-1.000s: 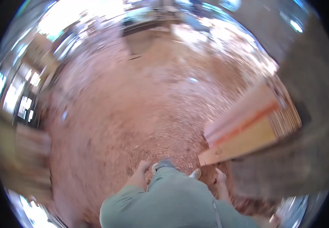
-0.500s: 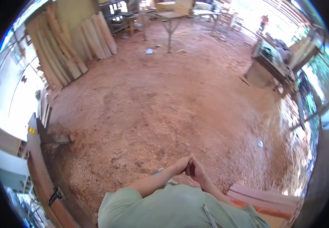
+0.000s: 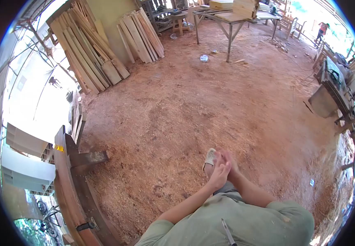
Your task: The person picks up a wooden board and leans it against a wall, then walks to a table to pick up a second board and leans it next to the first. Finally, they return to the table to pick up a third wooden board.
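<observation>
My left hand (image 3: pixel 217 175) and my right hand (image 3: pixel 229 160) are pressed palm to palm in front of my body, fingers stretched out, with nothing in either. They hover over my foot in a pale sandal (image 3: pixel 209 157), which stands on the sawdust-covered floor (image 3: pixel 177 110). My green sleeves and shirt (image 3: pixel 243 223) fill the bottom of the view.
Wooden planks (image 3: pixel 91 53) lean against the wall at the back left. A workbench (image 3: pixel 235 18) with stacked boards stands at the back. A heavy wooden beam (image 3: pixel 69 180) runs along the left. A machine table (image 3: pixel 333 88) is on the right, with a person in red (image 3: pixel 321 28) far behind it.
My hands went from hanging at my sides to joined in front of me and stay joined. The view has swung, and the stacked boards at my right are out of sight.
</observation>
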{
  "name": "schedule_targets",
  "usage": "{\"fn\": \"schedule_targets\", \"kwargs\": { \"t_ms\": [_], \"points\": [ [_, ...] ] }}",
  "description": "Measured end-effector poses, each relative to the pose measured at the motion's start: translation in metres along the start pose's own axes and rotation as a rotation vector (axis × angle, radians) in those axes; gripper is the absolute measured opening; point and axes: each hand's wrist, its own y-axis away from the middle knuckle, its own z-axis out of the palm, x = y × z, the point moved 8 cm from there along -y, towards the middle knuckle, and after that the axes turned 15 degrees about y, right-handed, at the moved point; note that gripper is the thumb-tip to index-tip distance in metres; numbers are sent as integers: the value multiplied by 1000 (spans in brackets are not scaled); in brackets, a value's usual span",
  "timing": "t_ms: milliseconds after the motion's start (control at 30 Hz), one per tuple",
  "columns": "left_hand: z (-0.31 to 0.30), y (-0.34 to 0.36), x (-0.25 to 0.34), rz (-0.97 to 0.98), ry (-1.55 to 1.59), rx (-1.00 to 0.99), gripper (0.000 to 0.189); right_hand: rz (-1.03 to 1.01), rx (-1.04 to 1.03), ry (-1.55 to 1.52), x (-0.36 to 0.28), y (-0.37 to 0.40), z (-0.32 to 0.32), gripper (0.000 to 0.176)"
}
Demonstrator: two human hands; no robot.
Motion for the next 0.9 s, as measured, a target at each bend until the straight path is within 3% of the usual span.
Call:
{"fn": "schedule_targets", "kwargs": {
  "t_ms": [33, 67, 100, 167, 233, 300, 367, 433, 467, 533, 567, 633, 667, 733, 767, 833, 867, 900],
  "points": [
    [-2, -25, 11, 109, -357, 11, 53, -66, -144, -19, -5, -26, 25, 61],
    [-27, -53, 12, 225, -173, 259, 54, -66, -158, -22, -5, -52, 35, 61],
    [-48, -75, 8, 231, -184, 271, 54, -72, -252, -95, -5, -71, 52, 61],
    [-89, -142, 8, -1, -223, 201, 59, -98, -390, -156, -50, -127, 94, 62],
    [-121, -199, 26, 60, -215, 316, 57, -6, -280, -69, -86, -146, 120, 60],
    [-132, -251, 84, 101, 60, 361, 58, 21, -289, -81, -142, -167, 156, 58],
    [-140, -298, 145, 138, 378, 356, 59, -369, -330, 347, -200, -195, 186, 56],
    [-148, -338, 205, 172, 653, 294, 60, -743, -508, 734, -254, -202, 239, 59],
    [-151, -354, 232, 190, 748, 248, 61, -740, -515, 748, -280, -224, 248, 59],
    [-154, -383, 279, 222, 858, 154, 62, -1424, -589, 1344, -328, -243, 290, 63],
    [-156, -397, 297, 239, 871, 121, 62, -1425, -593, 1347, -342, -282, 297, 63],
    [-162, -429, 323, 260, 862, 106, 63, -1364, -587, 1074, -365, -367, 296, 64],
    [-161, -441, 343, 415, 745, 39, 62, -1350, -576, 1080, -371, -399, 305, 64],
    [-165, -470, 359, 700, 642, -225, 56, -253, -107, 405, -359, -521, 271, 66],
    [-178, -494, 357, 678, 657, -244, 56, -258, -76, 400, -361, -539, 269, 66],
    [-170, -531, 380, 1153, -765, -97, 46, -374, -528, 192, -370, -555, 302, 72],
    [-189, -589, 354, 828, -896, -97, 28, -405, -745, 88, -371, -550, 309, 75],
    [-199, -618, 341, 824, -869, -117, 28, -405, -713, 98, -372, -564, 299, 75]
  ]
}}
